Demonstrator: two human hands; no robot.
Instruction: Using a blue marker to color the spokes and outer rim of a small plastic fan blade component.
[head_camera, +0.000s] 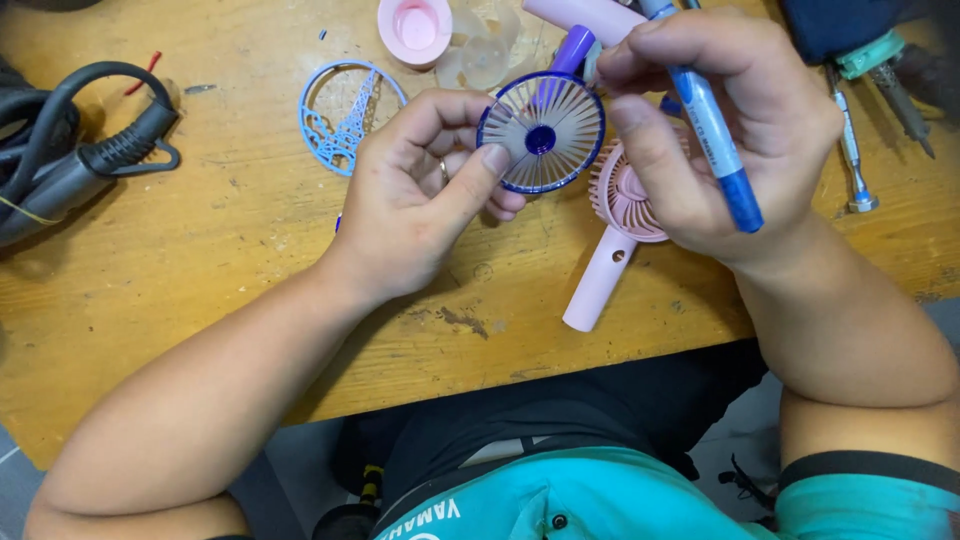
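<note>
My left hand (420, 195) pinches the rim of a small dark-blue round fan guard (541, 132) with thin radial spokes and a blue hub, held up above the wooden table (230, 230). My right hand (715, 130) touches the guard's upper right edge with its fingertips and grips a blue screwdriver (705, 120) that slants down across the palm. A purple fan handle (572, 48) shows just behind the guard. Under my right hand lies a pink handheld fan (615, 235), its handle pointing toward me.
A light-blue decorative fan cover (345, 115) lies left of my left hand. A pink round cap (415, 28) and clear fan blades (485, 55) sit at the back. Black cable and plug (90, 150) lie far left. Screwdrivers (855, 150) lie far right.
</note>
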